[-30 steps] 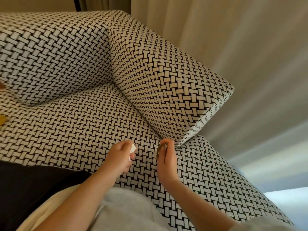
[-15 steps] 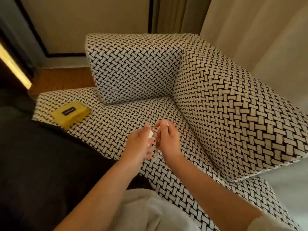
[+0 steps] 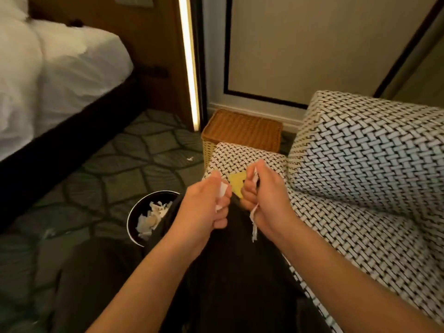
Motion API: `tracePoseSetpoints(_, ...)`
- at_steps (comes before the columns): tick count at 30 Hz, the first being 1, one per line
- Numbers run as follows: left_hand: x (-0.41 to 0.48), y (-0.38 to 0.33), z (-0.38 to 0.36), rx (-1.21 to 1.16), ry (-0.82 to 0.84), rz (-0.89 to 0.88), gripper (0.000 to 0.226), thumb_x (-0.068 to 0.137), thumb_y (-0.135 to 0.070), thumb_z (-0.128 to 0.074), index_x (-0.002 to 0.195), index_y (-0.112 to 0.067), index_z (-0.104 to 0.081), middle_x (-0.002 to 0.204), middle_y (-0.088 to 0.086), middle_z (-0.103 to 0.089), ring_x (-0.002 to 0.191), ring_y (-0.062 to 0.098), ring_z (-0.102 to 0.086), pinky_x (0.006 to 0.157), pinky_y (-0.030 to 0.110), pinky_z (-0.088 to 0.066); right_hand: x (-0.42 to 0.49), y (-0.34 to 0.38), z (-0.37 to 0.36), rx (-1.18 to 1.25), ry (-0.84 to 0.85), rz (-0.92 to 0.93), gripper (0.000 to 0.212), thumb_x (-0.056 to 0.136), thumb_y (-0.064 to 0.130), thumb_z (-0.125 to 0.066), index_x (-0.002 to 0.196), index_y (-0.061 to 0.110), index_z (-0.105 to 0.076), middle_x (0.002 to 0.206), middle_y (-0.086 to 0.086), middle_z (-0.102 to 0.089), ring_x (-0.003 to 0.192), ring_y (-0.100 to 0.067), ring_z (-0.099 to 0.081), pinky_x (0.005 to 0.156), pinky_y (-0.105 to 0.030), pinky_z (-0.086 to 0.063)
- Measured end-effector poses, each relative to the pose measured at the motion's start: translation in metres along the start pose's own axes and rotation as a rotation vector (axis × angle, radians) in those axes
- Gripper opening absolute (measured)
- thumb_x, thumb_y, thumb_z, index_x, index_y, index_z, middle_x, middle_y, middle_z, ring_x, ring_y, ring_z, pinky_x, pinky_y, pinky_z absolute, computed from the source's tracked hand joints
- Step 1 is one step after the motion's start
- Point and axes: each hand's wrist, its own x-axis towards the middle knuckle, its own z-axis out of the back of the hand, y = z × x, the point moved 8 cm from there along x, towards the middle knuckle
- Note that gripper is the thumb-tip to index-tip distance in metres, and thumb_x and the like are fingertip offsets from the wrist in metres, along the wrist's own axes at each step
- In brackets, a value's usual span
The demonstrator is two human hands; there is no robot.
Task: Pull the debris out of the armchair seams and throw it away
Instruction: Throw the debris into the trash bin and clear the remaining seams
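Observation:
The armchair (image 3: 365, 169) with its black-and-white woven cover fills the right side of the view. My left hand (image 3: 204, 210) is closed around white paper scraps (image 3: 222, 191). My right hand (image 3: 266, 200) is closed on more debris, and a torn white paper strip (image 3: 253, 224) hangs below its fist. Both hands hover over my dark-trousered lap, close together. A round black waste bin (image 3: 134, 217) holding paper scraps stands on the carpet, left of and below my left hand.
A yellow packet (image 3: 236, 182) lies on the seat between my hands. A wicker basket (image 3: 242, 133) stands behind the chair's front corner. A bed (image 3: 48, 68) with white bedding is at the left. A small white scrap (image 3: 190, 159) lies on the patterned carpet.
The view has swung left from the armchair's back corner toward the bin and bed. Both hands, still holding scraps, have drawn back from the seat seam to over my lap.

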Motion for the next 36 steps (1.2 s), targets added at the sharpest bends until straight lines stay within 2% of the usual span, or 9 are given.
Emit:
tracePoseSetpoints(8, 0.038, -0.005, 0.112, -0.019, -0.229, -0.034, 0.04, 0.099, -0.028, -0.037, 0.068, -0.009, -0.054, 0.048, -0.001, -0.04, 0.034, 0.005, -0.03, 0.033, 0.015, -0.023, 0.075, -0.056, -0.112, -0.129, 0.068, -0.141, 0.033, 0.099, 0.025, -0.036, 0.07, 0.013, -0.048, 0.048, 0.003, -0.036, 0.036, -0.007, -0.028, 0.036, -0.019, -0.022)
tracePoseSetpoints(14, 0.085, 0.03, 0.181, -0.186, -0.398, 0.111, 0.041, 0.1, -0.032, -0.034, 0.072, -0.009, -0.052, 0.045, -0.004, -0.037, 0.034, 0.005, -0.026, 0.034, 0.015, -0.02, 0.14, -0.113, -0.137, -0.377, 0.023, -0.254, 0.034, 0.096, 0.023, -0.04, 0.066, 0.015, -0.052, 0.063, -0.002, -0.043, 0.045, -0.011, -0.035, 0.034, -0.021, -0.026)
tracePoseSetpoints(18, 0.117, 0.061, 0.223, -0.302, -0.507, 0.204, 0.04, 0.1, -0.033, -0.032, 0.075, -0.008, -0.05, 0.054, 0.0, -0.036, 0.032, 0.005, -0.027, 0.033, 0.014, -0.02, 0.172, -0.141, -0.149, -0.545, -0.005, -0.249, 0.035, 0.096, 0.022, -0.039, 0.064, 0.016, -0.052, 0.065, -0.002, -0.046, 0.055, -0.014, -0.041, 0.045, -0.025, -0.034)
tracePoseSetpoints(22, 0.142, 0.087, 0.252, -0.342, -0.562, 0.265, 0.034, 0.1, -0.029, -0.03, 0.086, -0.006, -0.05, 0.06, 0.003, -0.038, 0.034, 0.007, -0.032, 0.034, 0.015, -0.025, 0.194, -0.186, -0.162, -0.741, 0.025, -0.237, 0.036, 0.097, 0.023, -0.037, 0.068, 0.013, -0.057, 0.076, -0.004, -0.057, 0.077, -0.022, -0.053, 0.078, -0.037, -0.046)
tracePoseSetpoints(25, 0.156, 0.103, 0.266, -0.252, -0.583, 0.312, 0.033, 0.1, -0.027, -0.029, 0.098, -0.004, -0.053, 0.063, 0.004, -0.045, 0.048, 0.013, -0.04, 0.046, 0.022, -0.032, 0.202, -0.224, -0.163, -0.862, 0.063, -0.292, 0.035, 0.097, 0.022, -0.035, 0.094, 0.003, -0.065, 0.105, -0.015, -0.064, 0.1, -0.03, -0.056, 0.088, -0.036, -0.043)
tracePoseSetpoints(29, 0.183, 0.114, 0.281, 0.011, -0.558, 0.34, 0.041, 0.097, -0.022, -0.034, 0.123, 0.006, -0.049, 0.071, 0.003, -0.049, 0.057, 0.013, -0.043, 0.054, 0.026, -0.036, 0.211, -0.265, -0.158, -0.935, 0.073, -0.462, 0.04, 0.099, 0.025, -0.031, 0.12, 0.003, -0.057, 0.124, -0.017, -0.057, 0.113, -0.032, -0.052, 0.096, -0.036, -0.041)
tracePoseSetpoints(31, 0.193, 0.119, 0.285, 0.119, -0.533, 0.382, 0.042, 0.098, -0.023, -0.034, 0.126, 0.005, -0.047, 0.093, 0.015, -0.058, 0.07, 0.019, -0.052, 0.065, 0.03, -0.044, 0.213, -0.275, -0.155, -0.98, 0.086, -0.559, 0.045, 0.1, 0.026, -0.027, 0.128, 0.0, -0.051, 0.132, -0.019, -0.051, 0.12, -0.033, -0.048, 0.1, -0.036, -0.039)
tracePoseSetpoints(33, 0.2, 0.123, 0.289, 0.191, -0.54, 0.427, 0.043, 0.098, -0.022, -0.03, 0.127, 0.004, -0.048, 0.12, 0.025, -0.057, 0.098, 0.033, -0.057, 0.088, 0.039, -0.047, 0.216, -0.278, -0.153, -0.975, 0.074, -0.613, 0.047, 0.101, 0.026, -0.026, 0.133, -0.002, -0.044, 0.137, -0.02, -0.046, 0.125, -0.034, -0.044, 0.105, -0.037, -0.036)
tracePoseSetpoints(36, 0.206, 0.127, 0.288, 0.223, -0.527, 0.456, 0.043, 0.098, -0.018, -0.029, 0.127, 0.005, -0.049, 0.13, 0.028, -0.05, 0.12, 0.04, -0.048, 0.102, 0.043, -0.039, 0.221, -0.274, -0.149, -0.952, 0.067, -0.615, 0.046, 0.101, 0.024, -0.024, 0.131, -0.005, -0.044, 0.137, -0.021, -0.045, 0.126, -0.033, -0.043, 0.105, -0.037, -0.036)
